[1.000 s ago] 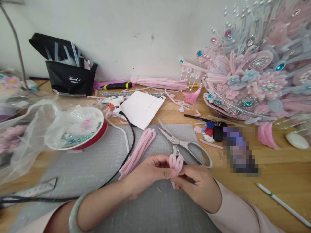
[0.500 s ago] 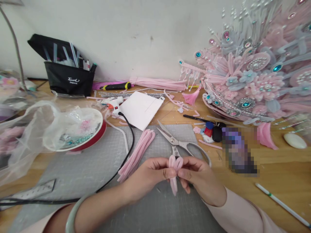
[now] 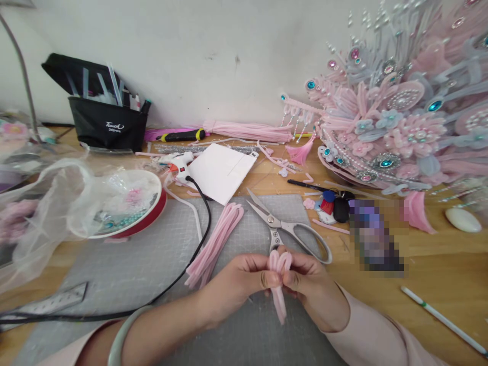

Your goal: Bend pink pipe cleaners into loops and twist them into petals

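Fingers of the left hand [image 3: 246, 274] and right hand [image 3: 316, 287] pinch the pink looped piece [image 3: 278, 300], 2 loops up, above the grey mat [image 3: 125, 262], near its right edge. It looks light, soft and bendable; the pinched waist seems the best hold.

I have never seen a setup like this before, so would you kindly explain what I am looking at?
There is no machine here: a person's left hand and right hand hold a looped pink strip between them. The view comes from a camera worn on the person's head, looking forward and down. Below is a grey mat on a wooden table. Nearby lie scissors and a pink bundle; farther back are a glue gun and a black pouch.
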`<state>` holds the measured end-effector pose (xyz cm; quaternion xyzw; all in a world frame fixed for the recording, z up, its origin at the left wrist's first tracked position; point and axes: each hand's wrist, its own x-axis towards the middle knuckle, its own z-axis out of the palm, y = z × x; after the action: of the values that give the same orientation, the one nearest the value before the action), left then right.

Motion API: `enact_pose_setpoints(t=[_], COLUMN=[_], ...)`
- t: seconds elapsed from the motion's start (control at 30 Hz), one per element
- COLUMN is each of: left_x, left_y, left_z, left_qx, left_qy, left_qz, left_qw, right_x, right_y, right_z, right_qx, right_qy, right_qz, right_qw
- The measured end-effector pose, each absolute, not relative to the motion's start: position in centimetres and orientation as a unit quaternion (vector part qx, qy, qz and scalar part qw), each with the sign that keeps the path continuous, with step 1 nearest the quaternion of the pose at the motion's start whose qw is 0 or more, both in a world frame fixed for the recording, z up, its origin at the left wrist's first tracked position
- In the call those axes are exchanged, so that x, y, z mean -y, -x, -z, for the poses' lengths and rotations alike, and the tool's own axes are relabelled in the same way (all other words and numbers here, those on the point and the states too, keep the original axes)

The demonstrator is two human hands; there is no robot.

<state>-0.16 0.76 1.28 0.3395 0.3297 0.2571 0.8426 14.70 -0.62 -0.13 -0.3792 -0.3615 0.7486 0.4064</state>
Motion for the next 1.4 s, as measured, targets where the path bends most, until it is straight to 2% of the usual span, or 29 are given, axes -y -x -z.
enact_pose_setpoints(t=[0.13,0.33,0.57,0.8,0.97,1.27,1.4], left_x=[-0.8,-0.8,-1.3,-2.0,-2.0,-1.8,-1.7], left_y=[0.2,0.3,0.4,0.8,0.7,0.7,0.7], left_z=[-1.4,-1.6,-1.7,-1.1,-1.1,-1.4,-1.6], left_qx=[-0.326,-0.31,-0.335,-0.357,-0.331,-0.316,-0.324], left_qy=[-0.353,-0.345,-0.358,-0.287,-0.261,-0.274,-0.318], left_qz=[-0.249,-0.254,-0.29,-0.35,-0.362,-0.36,-0.347], left_qw=[0.841,0.849,0.822,0.817,0.831,0.834,0.821], right_x=[0.6,0.5,0.1,0.6,0.5,0.3,0.5], right_y=[-14.7,-14.8,-14.9,-14.9,-14.9,-15.1,-15.2], right_z=[0.0,0.0,0.0,0.1,-0.1,-0.7,-0.4], right_qx=[0.329,0.265,0.346,0.496,0.487,0.432,0.462], right_qy=[0.387,0.396,0.402,0.473,0.495,0.457,0.46], right_qz=[-0.767,-0.776,-0.739,-0.647,-0.651,-0.704,-0.676], right_qw=[0.391,0.414,0.415,0.335,0.307,0.33,0.344])
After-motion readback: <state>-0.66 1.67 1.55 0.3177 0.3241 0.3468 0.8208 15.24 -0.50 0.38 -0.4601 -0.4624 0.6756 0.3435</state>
